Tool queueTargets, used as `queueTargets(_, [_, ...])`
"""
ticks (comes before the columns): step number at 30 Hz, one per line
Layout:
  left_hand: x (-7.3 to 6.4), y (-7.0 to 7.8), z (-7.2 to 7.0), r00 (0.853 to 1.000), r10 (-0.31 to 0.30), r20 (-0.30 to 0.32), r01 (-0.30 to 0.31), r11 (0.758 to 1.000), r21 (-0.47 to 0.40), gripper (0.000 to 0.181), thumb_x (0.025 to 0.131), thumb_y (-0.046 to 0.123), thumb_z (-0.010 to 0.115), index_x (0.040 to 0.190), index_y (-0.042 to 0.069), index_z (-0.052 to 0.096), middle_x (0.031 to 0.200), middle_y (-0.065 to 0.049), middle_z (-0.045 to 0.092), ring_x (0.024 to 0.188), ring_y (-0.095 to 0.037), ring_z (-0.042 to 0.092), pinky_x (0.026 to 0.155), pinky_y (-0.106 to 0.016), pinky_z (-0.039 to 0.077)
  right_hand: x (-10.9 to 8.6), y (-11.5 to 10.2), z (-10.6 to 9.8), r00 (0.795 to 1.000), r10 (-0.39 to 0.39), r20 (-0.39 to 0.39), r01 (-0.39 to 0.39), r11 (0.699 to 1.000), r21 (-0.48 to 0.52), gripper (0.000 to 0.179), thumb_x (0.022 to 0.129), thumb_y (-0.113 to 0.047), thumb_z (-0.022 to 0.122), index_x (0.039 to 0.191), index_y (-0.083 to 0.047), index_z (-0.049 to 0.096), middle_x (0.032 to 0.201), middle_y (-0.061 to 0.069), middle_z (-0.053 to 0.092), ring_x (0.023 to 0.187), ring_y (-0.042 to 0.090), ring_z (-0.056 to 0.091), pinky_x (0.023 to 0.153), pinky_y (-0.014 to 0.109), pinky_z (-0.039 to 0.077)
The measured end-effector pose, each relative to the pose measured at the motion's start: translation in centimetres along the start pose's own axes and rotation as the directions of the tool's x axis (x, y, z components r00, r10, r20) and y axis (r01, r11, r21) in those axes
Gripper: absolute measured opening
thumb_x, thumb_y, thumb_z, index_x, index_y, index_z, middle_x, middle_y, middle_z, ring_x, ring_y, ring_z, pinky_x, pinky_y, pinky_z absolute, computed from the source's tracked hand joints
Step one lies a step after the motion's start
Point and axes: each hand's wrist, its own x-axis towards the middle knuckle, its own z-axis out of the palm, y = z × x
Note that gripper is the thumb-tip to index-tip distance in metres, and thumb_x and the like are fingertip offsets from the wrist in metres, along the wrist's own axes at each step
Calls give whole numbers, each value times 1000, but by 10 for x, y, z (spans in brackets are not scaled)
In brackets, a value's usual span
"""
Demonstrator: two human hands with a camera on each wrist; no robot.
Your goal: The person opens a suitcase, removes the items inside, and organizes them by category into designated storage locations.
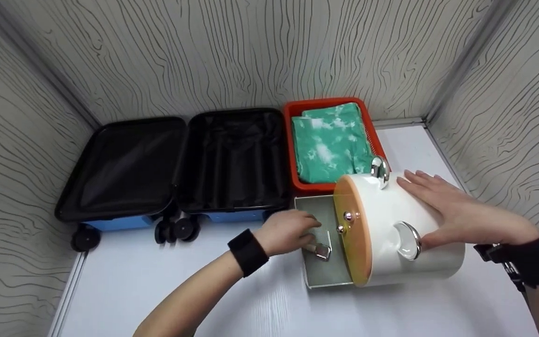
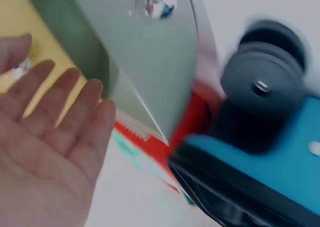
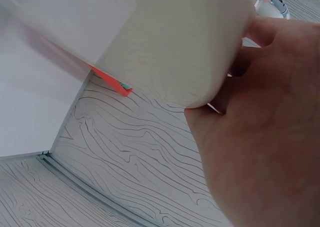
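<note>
A white rounded storage box (image 1: 405, 201) with an orange rim, a yellow see-through front (image 1: 357, 243) and silver handles (image 1: 409, 239) sits at the right. Its grey drawer (image 1: 328, 276) is pulled out to the left. My left hand (image 1: 290, 231) is over the drawer's outer edge, and its fingers look extended and hold nothing in the left wrist view. A small silver-ended thing (image 1: 323, 252) lies in the drawer by that hand; its kind is unclear. My right hand (image 1: 466, 213) rests on the box with spread fingers, thumb near a handle.
An opened suitcase (image 1: 236, 159) with a black lining, blue shell and black wheels (image 1: 185, 229) lies at the left. Behind the box stands a red basket (image 1: 292, 154) holding folded green-and-white cloth (image 1: 330, 145). Patterned wall panels (image 1: 232, 56) enclose the white table (image 1: 251, 299).
</note>
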Motion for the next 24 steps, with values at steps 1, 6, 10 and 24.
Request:
queueTargets(1, [-8,-4,-1,998,-57,-35,56,998,-26,30,95,20,69,125,16,74,118,3,71,108,-14,66,89,-28,54,1,0,0,1000,-3,1,3,1000,-3,121,68,-43,91,165,-19,22,168,18,19,153,45,11,122,57,7])
queueTargets(6, [-41,-17,13,952,-286,-111,265,948,-175,31,94,20,73,123,12,74,114,0,71,102,-17,68,84,-33,56,1,1,1,1000,-12,3,12,1000,-3,122,67,-43,91,165,-18,22,168,19,19,153,46,11,123,54,5])
queueTargets(10, [-54,-17,37,921,-384,-70,354,898,-263,34,92,23,75,124,11,74,113,-2,72,100,-16,69,81,-32,56,1,3,0,1000,-12,-2,12,1000,10,123,66,-42,91,165,-18,22,167,19,19,152,46,11,123,55,3])
queueTargets(24, [-41,-10,68,882,-466,-67,408,828,-384,7,90,18,78,96,17,76,92,6,70,78,-2,64,67,-20,50,1,1,0,1000,10,8,-11,1000,11,122,66,-39,91,165,-18,23,167,19,20,152,48,11,120,64,8])
